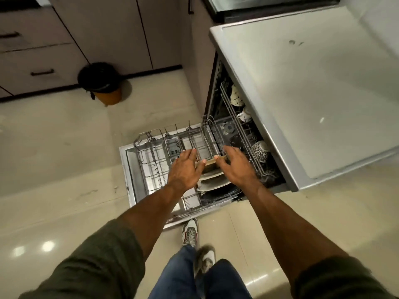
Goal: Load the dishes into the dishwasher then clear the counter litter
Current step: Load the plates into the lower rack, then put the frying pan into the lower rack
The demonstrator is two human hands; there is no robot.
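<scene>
- Hands over an open dishwasher, seen from the head camera: the left hand (186, 167) and right hand (236, 164) meet above the lower rack (151, 156), which is pulled out over the lowered door (129, 175).
- Between them is a brown-edged plate (212, 164); the left thumb and the right thumb each touch its rim, with the other fingers fairly straight and spread. Whether either hand truly grips it cannot be told.
- Plates (212, 180) stand on edge in the rack just below the hands, nearer the person.
- Upper rack (241, 126), partly under the counter (313, 93), holds a dotted cup (236, 97), a white mug (245, 114) and a patterned bowl (261, 149).
- Bin (103, 83), orange with a black liner, stands on the floor (54, 137) by the cabinets (97, 29), well apart from the dishwasher.
- Shoes (190, 231) and jeans (185, 275) show at the bottom, just beside the door's edge.
</scene>
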